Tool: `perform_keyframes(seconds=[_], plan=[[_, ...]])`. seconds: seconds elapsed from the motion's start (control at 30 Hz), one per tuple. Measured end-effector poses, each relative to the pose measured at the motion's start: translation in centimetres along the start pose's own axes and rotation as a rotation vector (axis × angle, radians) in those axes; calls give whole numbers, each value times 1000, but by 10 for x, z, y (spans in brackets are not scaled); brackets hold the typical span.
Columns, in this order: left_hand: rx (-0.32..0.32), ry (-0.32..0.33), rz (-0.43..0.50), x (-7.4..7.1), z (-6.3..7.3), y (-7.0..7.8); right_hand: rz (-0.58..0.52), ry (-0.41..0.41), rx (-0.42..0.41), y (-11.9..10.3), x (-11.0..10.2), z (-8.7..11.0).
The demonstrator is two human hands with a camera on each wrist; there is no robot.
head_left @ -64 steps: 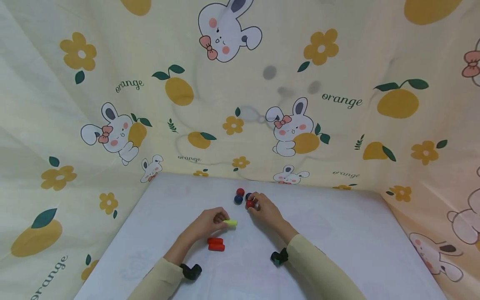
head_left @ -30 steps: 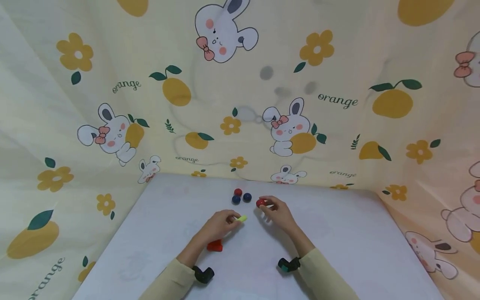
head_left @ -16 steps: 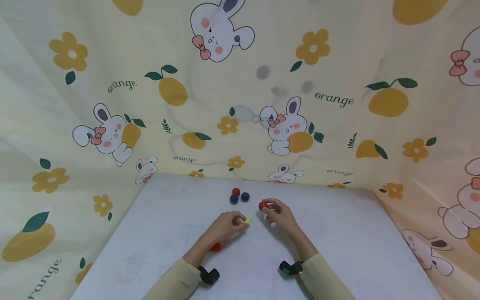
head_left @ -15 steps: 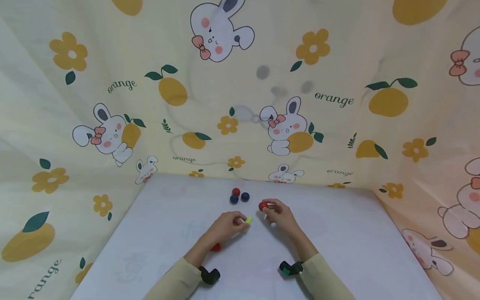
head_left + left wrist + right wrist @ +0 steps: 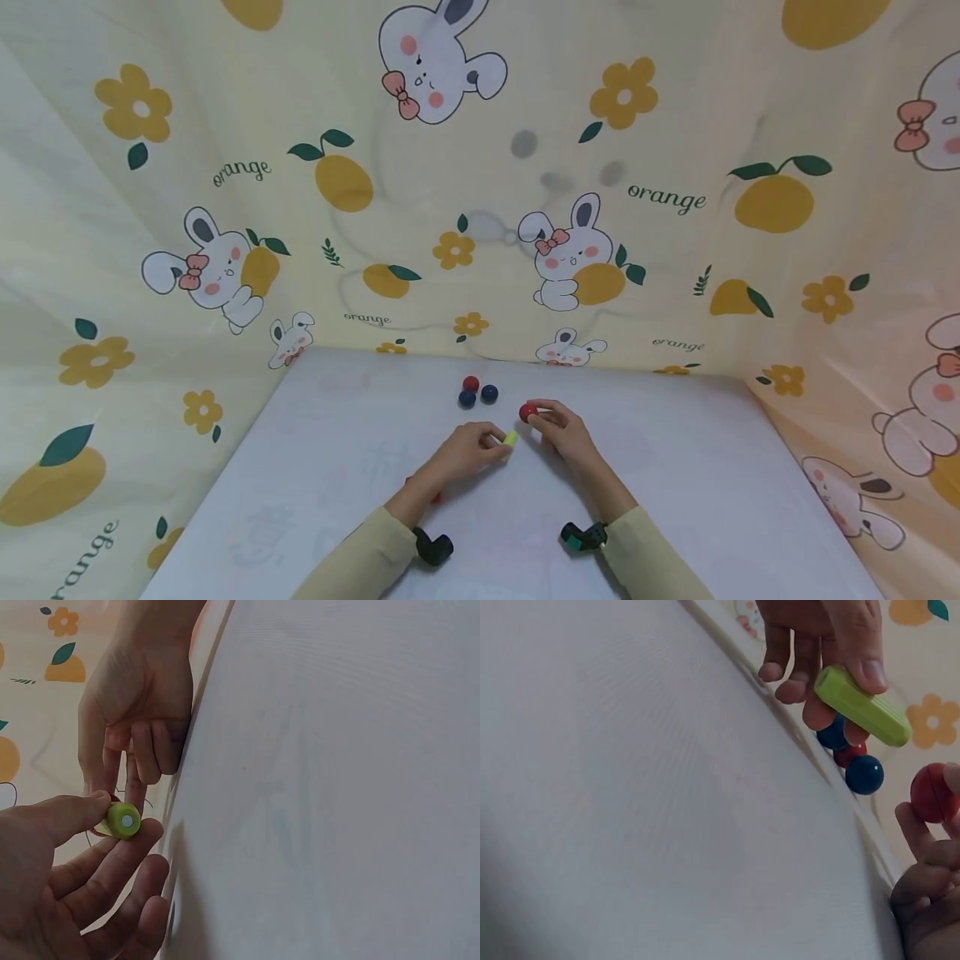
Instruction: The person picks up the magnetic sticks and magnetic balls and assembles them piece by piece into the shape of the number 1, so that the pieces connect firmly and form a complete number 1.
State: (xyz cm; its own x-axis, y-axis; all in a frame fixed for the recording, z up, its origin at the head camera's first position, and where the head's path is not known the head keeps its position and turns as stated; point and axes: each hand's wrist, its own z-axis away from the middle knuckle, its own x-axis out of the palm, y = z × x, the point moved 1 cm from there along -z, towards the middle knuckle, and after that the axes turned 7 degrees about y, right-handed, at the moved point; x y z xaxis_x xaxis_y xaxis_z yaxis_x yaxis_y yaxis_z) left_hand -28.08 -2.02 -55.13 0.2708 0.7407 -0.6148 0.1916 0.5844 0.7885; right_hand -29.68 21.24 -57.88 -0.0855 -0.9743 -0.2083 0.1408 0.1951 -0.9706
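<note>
Green stick (image 5: 511, 438) sits just below the middle of the head frame, pinched between the thumb and forefinger of the left hand (image 5: 471, 448), whose other fingers curl loosely. Right hand (image 5: 564, 429), to its right, pinches a red ball (image 5: 527, 413) in a narrow grip with thumb and fingertips. Stick and ball are near each other but apart.

Two seconds ago the red ball was beside the cluster near the back of the table (image 5: 637, 467); now it is held clear of it, toward the right. Left there are a second red ball (image 5: 470, 384) and two blue balls (image 5: 467, 399) (image 5: 490, 394), grouped as before. The stick has come farther right and its gap to the held ball has narrowed, even since half a second ago. It pointed sideways at first; now it slants upward in the frame.

Two red sticks (image 5: 437, 497), in plain sight at the start, are now almost wholly covered by the left forearm, with only slivers of red at its edges. In the left wrist view the green stick, seen end-on with a pale disc at its tip, hides most of the held ball, so that pinch is hard to make out there. The right wrist view shows the stick lengthwise at upper right; the held ball and right hand are cut off by the right edge, and the left hand's fingers partly cover the cluster. Both sleeves (image 5: 360, 557) (image 5: 654, 557) run out of the head frame at the bottom.
</note>
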Motion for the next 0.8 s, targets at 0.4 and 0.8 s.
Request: perform_keyframes(seconds=[0.4,0.8], plan=[[-49,-3,32,7,-9,3,-9,-17,-7,2,0,-2],[-59,4,78,13,-12,-1,47,-1,0,0,2,1]])
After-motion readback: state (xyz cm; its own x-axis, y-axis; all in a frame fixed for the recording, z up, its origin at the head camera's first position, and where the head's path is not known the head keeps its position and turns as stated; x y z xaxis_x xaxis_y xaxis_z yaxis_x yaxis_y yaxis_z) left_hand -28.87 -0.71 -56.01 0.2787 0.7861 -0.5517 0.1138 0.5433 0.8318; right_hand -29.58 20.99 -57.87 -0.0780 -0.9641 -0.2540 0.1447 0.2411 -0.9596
